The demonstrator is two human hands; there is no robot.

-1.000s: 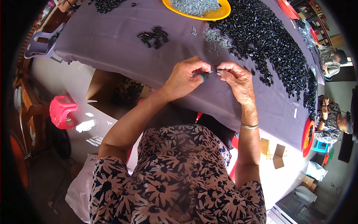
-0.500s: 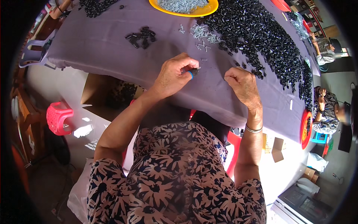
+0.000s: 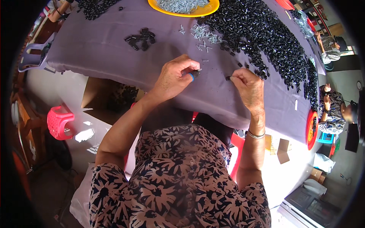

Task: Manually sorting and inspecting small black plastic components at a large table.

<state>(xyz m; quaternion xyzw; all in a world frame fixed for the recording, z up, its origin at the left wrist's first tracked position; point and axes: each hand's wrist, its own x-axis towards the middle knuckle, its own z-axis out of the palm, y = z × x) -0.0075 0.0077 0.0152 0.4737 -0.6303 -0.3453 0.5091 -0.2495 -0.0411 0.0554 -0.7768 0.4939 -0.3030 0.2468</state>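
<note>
My left hand (image 3: 173, 78) is closed above the table's near edge, pinching a small dark piece (image 3: 196, 73) with a bit of silver at its tip. A blue band circles its thumb. To the right, my right hand (image 3: 249, 85) pinches a small black piece (image 3: 228, 78) between thumb and fingertips. One silver pin (image 3: 205, 60) lies on the cloth between and beyond the hands. Farther off is a loose cluster of silver pins (image 3: 205, 33), beside a large spread of small black pieces (image 3: 266, 41). A smaller group of black parts (image 3: 141, 38) lies to the left.
A yellow dish (image 3: 182, 14) of silver pins stands at the far side of the purple-grey tablecloth (image 3: 95, 49). A red-orange basin (image 3: 311, 131) sits at the right edge. An open carton (image 3: 95, 95) and a pink stool (image 3: 59, 122) are below the table. Other people sit at the right.
The black piece now shows more clearly at my right fingertips. Both hands stay in nearly the same place, and the whole view has shifted slightly.
</note>
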